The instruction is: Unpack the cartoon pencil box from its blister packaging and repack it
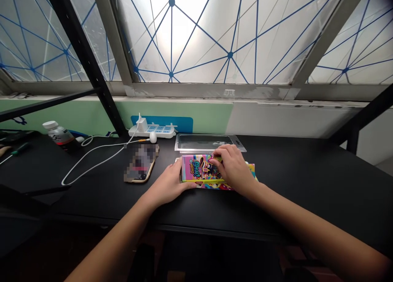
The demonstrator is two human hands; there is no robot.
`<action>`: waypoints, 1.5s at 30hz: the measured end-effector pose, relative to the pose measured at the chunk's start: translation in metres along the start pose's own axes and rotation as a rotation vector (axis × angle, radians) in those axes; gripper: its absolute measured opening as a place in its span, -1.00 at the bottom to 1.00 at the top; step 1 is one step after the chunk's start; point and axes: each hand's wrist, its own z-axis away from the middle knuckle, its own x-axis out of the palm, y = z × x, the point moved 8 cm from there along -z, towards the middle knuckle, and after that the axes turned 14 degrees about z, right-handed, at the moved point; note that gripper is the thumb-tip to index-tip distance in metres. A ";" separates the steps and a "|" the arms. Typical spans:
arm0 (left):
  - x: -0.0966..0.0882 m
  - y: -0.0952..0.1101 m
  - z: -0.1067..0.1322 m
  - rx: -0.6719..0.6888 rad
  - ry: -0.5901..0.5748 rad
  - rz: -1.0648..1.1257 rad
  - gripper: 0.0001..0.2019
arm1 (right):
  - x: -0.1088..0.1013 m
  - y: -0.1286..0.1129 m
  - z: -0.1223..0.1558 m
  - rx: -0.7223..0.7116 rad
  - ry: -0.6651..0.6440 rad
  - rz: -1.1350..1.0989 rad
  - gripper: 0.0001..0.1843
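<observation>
A colourful pink and yellow cartoon-printed box [196, 171] lies on the black table [307, 179] in front of me. My left hand [167, 185] grips its left end, thumb along the front edge. Over the right half of the box rests my right hand [235, 167], its fingers curled and pressing on the top near the middle. Just behind the box lies a clear plastic tray [208, 142], flat on the table.
A phone [141, 164] lies left of the box with a white cable [92, 155] running to a white power strip [153, 129] by the wall. A bottle [59, 135] and a green-handled screwdriver [20, 148] sit far left. Black shelf posts stand at both sides.
</observation>
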 end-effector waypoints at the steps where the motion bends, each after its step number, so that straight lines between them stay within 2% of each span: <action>1: -0.002 -0.002 -0.001 0.006 -0.042 -0.013 -0.31 | -0.011 -0.003 0.003 -0.039 0.061 0.002 -0.80; 3: -0.009 -0.009 -0.002 0.004 -0.121 -0.041 -0.34 | -0.033 -0.012 0.012 -0.159 0.130 -0.009 -0.88; 5: -0.015 -0.016 0.000 -0.011 -0.166 -0.017 -0.33 | -0.051 -0.023 0.026 -0.302 0.106 -0.037 -0.91; 7: -0.020 -0.021 0.002 -0.052 -0.158 0.016 -0.27 | -0.061 -0.031 0.042 -0.412 -0.015 -0.079 -0.87; 9: -0.016 -0.021 0.004 -0.076 -0.153 -0.007 -0.22 | -0.061 -0.030 0.059 -0.445 -0.175 -0.114 -0.82; 11: -0.007 -0.020 0.004 -0.090 -0.170 -0.076 -0.16 | -0.053 -0.017 0.073 -0.402 -0.309 -0.127 -0.65; 13: 0.002 -0.020 0.003 -0.104 -0.184 -0.146 -0.09 | -0.039 0.007 0.082 -0.302 -0.406 -0.131 -0.38; 15: 0.007 -0.023 0.001 -0.098 -0.182 -0.198 -0.12 | -0.023 0.037 0.089 -0.175 -0.486 -0.152 -0.03; 17: 0.009 -0.024 -0.002 -0.046 -0.174 -0.233 -0.19 | -0.010 0.062 0.093 -0.083 -0.551 -0.191 0.23; 20: 0.008 -0.026 -0.006 0.025 -0.176 -0.246 -0.22 | -0.002 0.082 0.095 -0.035 -0.604 -0.270 0.41; 22: 0.007 -0.027 -0.008 0.035 -0.179 -0.228 -0.17 | -0.001 0.089 0.092 0.002 -0.619 -0.307 0.34; 23: 0.006 -0.026 -0.009 0.036 -0.175 -0.214 -0.12 | -0.001 0.093 0.090 0.027 -0.623 -0.316 0.21; 26: 0.002 -0.020 -0.009 0.041 -0.126 -0.145 -0.03 | -0.002 0.102 0.081 0.092 -0.581 -0.372 -0.37; 27: 0.000 -0.019 -0.010 0.031 -0.103 -0.107 -0.02 | -0.003 0.104 0.077 0.114 -0.548 -0.412 -0.51; 29: -0.004 -0.018 -0.010 -0.009 -0.058 0.005 -0.01 | -0.002 0.110 0.071 0.169 -0.461 -0.491 -0.61; 32: -0.005 -0.024 -0.011 -0.086 -0.020 0.215 0.01 | 0.004 0.119 0.071 0.289 -0.344 -0.509 -0.59; 35: -0.002 -0.026 -0.011 -0.085 -0.017 0.302 0.03 | 0.016 0.120 0.080 0.391 -0.373 -0.480 -0.48; 38: 0.005 -0.024 -0.010 -0.047 -0.021 0.222 0.06 | 0.024 0.113 0.090 0.381 -0.460 -0.449 -0.30; 41: 0.007 -0.023 -0.009 -0.033 0.022 0.117 0.13 | 0.020 0.112 0.096 0.373 -0.439 -0.414 -0.11; 43: 0.008 -0.022 -0.007 -0.011 0.046 0.081 0.15 | 0.017 0.113 0.099 0.383 -0.419 -0.395 -0.09; 45: 0.007 -0.020 -0.005 0.013 0.058 0.069 0.15 | 0.014 0.114 0.101 0.386 -0.403 -0.370 -0.19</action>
